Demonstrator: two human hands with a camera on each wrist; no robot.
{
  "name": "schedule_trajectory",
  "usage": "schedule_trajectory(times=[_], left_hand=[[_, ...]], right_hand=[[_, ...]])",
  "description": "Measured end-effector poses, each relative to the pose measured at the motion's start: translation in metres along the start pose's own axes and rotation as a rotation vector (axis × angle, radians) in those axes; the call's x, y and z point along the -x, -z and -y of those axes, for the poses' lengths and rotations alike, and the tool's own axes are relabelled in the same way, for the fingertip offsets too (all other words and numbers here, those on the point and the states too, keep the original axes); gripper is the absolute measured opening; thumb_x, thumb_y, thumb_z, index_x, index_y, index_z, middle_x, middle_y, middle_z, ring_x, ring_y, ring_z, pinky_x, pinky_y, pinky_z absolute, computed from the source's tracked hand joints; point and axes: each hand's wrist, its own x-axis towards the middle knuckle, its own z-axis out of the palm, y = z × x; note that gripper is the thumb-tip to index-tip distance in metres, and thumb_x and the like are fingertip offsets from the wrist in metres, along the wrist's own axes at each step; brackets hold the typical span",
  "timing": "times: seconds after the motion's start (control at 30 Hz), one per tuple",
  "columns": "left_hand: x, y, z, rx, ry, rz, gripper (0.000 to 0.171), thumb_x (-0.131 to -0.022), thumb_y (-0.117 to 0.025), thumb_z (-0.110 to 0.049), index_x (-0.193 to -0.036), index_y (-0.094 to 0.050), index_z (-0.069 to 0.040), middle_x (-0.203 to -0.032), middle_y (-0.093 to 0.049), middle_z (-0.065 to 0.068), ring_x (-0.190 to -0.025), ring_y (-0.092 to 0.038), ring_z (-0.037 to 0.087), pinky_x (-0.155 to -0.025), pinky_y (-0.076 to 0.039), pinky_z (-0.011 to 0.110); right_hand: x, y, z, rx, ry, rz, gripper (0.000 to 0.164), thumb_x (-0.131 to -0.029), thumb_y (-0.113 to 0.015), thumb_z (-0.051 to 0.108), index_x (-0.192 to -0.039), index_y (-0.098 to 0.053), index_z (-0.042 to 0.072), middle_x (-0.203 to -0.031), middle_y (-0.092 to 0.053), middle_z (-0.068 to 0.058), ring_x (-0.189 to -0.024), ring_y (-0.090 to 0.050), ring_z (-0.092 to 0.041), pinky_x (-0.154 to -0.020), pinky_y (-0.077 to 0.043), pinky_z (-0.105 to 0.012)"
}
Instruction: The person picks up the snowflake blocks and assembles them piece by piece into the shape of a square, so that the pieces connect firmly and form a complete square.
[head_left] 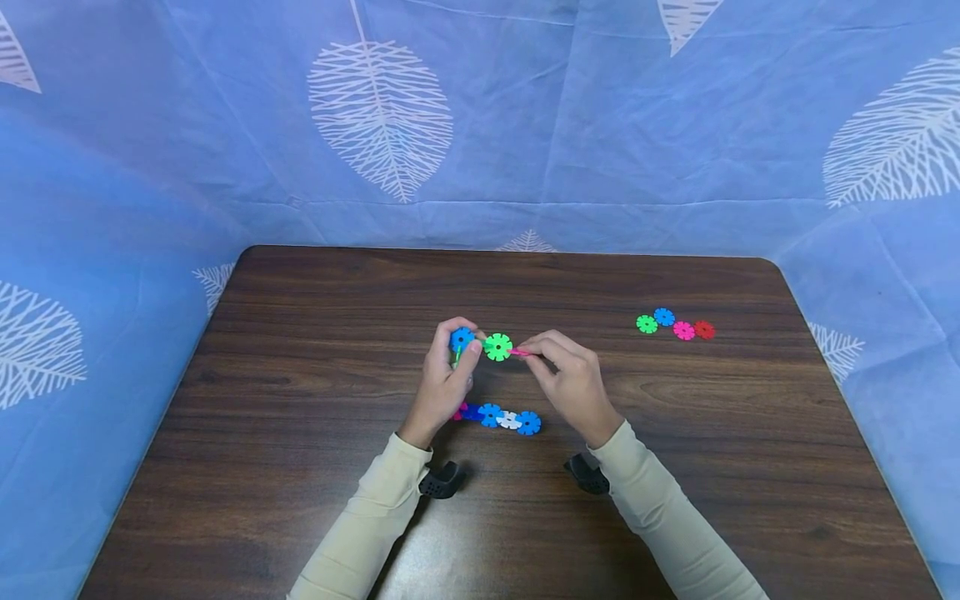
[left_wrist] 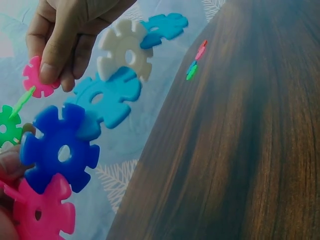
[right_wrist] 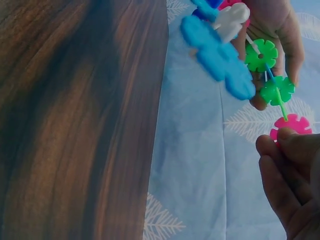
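My left hand (head_left: 444, 379) grips one part of a linked chain of plastic notched discs, near a blue disc (head_left: 462, 339). A green disc (head_left: 498, 347) stands out to its right. At that end my right hand (head_left: 573, 385) pinches a pink disc (right_wrist: 295, 123) between thumb and fingers; a thin green disc seen edge-on meets its rim. From the left hand another stretch hangs over the table: a pink disc (left_wrist: 56, 207), a dark blue disc (left_wrist: 45, 142), a light blue disc (left_wrist: 120, 92), a white disc (left_wrist: 112, 42) and a further blue disc (left_wrist: 167, 27). The left fingers hide some links.
At the back right of the brown wooden table (head_left: 337, 517) lie loose discs close together: a green one (head_left: 647, 324), a blue one (head_left: 664, 317), a pink one (head_left: 683, 331) and a red one (head_left: 704, 330). A blue leaf-patterned cloth (head_left: 480, 125) surrounds the table's back and sides.
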Motion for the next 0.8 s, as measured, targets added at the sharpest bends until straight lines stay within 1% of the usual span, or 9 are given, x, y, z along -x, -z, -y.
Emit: schedule_trajectory(times=[0.17, 0.37, 0.5, 0.57, 0.67, 0.8], left_hand=[[0.0006, -0.0014, -0.0022, -0.015, -0.014, 0.009, 0.025, -0.099, -0.043, -0.003, -0.121, -0.038, 0.007, -0.11, -0.053, 0.025, -0.046, -0.038, 0.003, -0.042, -0.034, 0.015], [-0.0008, -0.0027, -0.0031, -0.019, -0.021, 0.002, 0.024, -0.098, -0.044, -0.002, -0.119, -0.04, 0.008, -0.108, -0.055, 0.026, -0.047, -0.039, 0.004, -0.042, -0.035, 0.015], [-0.0012, -0.0032, -0.0024, -0.028, -0.02, 0.001, 0.023, -0.098, -0.045, -0.001, -0.118, -0.041, 0.007, -0.106, -0.055, 0.026, -0.047, -0.039, 0.004, -0.042, -0.034, 0.015], [-0.0011, -0.0039, -0.0022, -0.035, -0.021, 0.012, 0.023, -0.098, -0.046, -0.002, -0.118, -0.04, 0.007, -0.105, -0.055, 0.025, -0.048, -0.039, 0.004, -0.042, -0.034, 0.015], [-0.0011, -0.0052, -0.0032, -0.038, -0.029, 0.025, 0.024, -0.097, -0.046, -0.002, -0.118, -0.04, 0.008, -0.105, -0.055, 0.026, -0.048, -0.039, 0.004, -0.043, -0.035, 0.015], [-0.0018, -0.0072, -0.0075, -0.033, -0.049, 0.021, 0.025, -0.097, -0.046, -0.001, -0.118, -0.039, 0.01, -0.104, -0.055, 0.028, -0.048, -0.039, 0.003, -0.043, -0.035, 0.015]], right_hand=[[0.0047, -0.002, -0.0011, -0.018, -0.003, -0.025, 0.015, -0.075, -0.075, -0.005, -0.088, -0.07, 0.001, -0.088, -0.07, -0.008, -0.081, -0.069, -0.019, -0.075, -0.057, -0.03], [0.0053, -0.0025, -0.004, -0.037, -0.004, -0.071, 0.011, -0.078, -0.072, -0.004, -0.088, -0.069, 0.001, -0.087, -0.07, -0.009, -0.08, -0.068, -0.021, -0.074, -0.055, -0.026], [0.0041, 0.0002, -0.0039, -0.046, 0.004, -0.057, 0.013, -0.077, -0.073, -0.006, -0.087, -0.069, 0.001, -0.087, -0.07, -0.008, -0.081, -0.068, -0.021, -0.073, -0.055, -0.026], [0.0048, 0.0015, -0.0036, -0.047, 0.003, -0.045, 0.015, -0.075, -0.073, -0.008, -0.087, -0.068, 0.001, -0.088, -0.069, -0.008, -0.082, -0.068, -0.02, -0.073, -0.055, -0.026], [0.0069, 0.0026, -0.0037, -0.036, -0.017, -0.03, 0.015, -0.076, -0.073, -0.007, -0.087, -0.068, 0.001, -0.088, -0.069, -0.008, -0.082, -0.068, -0.019, -0.075, -0.054, -0.021], [0.0086, 0.0019, -0.0025, -0.039, -0.033, -0.026, 0.014, -0.077, -0.072, -0.006, -0.088, -0.069, 0.001, -0.089, -0.07, -0.007, -0.082, -0.068, -0.019, -0.079, -0.053, -0.017]])
